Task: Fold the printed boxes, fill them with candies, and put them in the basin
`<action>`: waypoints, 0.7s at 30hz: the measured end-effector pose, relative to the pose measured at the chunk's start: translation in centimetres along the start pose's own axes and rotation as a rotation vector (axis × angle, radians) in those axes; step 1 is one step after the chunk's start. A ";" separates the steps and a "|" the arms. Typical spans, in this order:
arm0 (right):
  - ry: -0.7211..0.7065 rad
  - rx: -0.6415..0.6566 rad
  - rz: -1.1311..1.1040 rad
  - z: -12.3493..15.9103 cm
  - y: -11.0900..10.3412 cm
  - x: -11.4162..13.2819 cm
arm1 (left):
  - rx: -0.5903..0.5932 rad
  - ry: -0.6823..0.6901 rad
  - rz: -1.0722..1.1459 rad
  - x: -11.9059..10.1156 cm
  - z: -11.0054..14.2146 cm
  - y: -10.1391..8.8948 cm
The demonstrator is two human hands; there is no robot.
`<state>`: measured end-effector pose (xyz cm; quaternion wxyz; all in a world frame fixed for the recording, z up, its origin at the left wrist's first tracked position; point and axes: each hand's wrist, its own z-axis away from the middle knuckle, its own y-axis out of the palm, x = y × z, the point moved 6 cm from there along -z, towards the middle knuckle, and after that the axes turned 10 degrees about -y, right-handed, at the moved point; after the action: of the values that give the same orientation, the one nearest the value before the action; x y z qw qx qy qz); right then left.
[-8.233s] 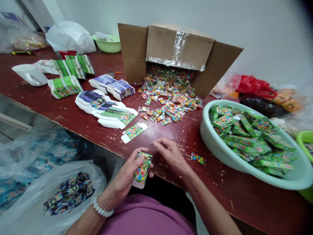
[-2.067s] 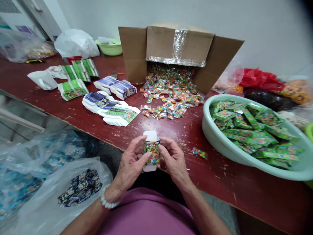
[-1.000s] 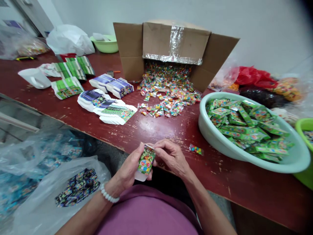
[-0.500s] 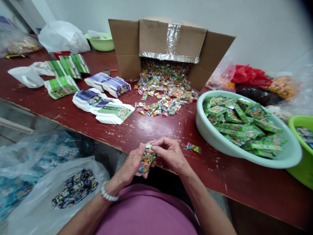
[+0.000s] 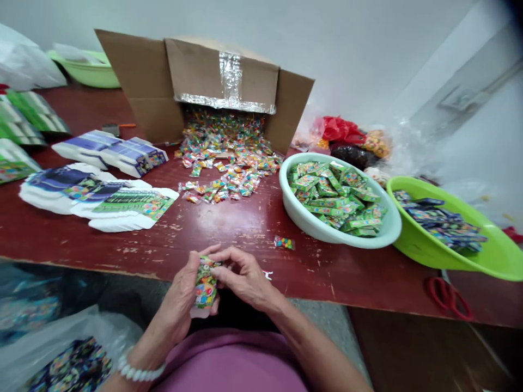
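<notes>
A white beaded bracelet [image 5: 137,373] rings the wrist of the left hand [image 5: 180,299], which grips a small green printed paperboard box [image 5: 205,284] (glossy, cartoon-bright) at the tabletop's front edge, its long axis nearly upright, tilted slightly, white flap end downward. The right hand [image 5: 245,277] pinches its top end. Rightward on the dark red chipped tabletop [image 5: 241,234] lie a clear packet of round candies [image 5: 284,243], a pale mint plastic basin [image 5: 327,233] of green boxes [image 5: 335,198], and a lime-green plastic basin [image 5: 412,247] of blue boxes [image 5: 439,223].
</notes>
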<state>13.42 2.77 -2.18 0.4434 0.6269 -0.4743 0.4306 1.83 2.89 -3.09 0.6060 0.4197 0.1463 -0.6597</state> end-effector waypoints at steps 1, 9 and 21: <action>0.024 -0.034 -0.003 0.1 -0.2 -0.1 | 0.001 0.019 0.008 0.0 0.0 0.1; -0.046 0.407 0.431 -5.3 -1.4 1.4 | 0.084 0.092 -0.084 -1.2 0.1 -2.6; -0.116 0.341 1.423 -19.2 -2.5 -5.0 | -0.367 0.280 -0.631 -3.2 0.2 -9.9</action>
<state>12.72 22.75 -2.83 -0.0730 0.2492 -0.7157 0.6483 -7.62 7.14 -3.75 0.4126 0.3245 0.4651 -0.7129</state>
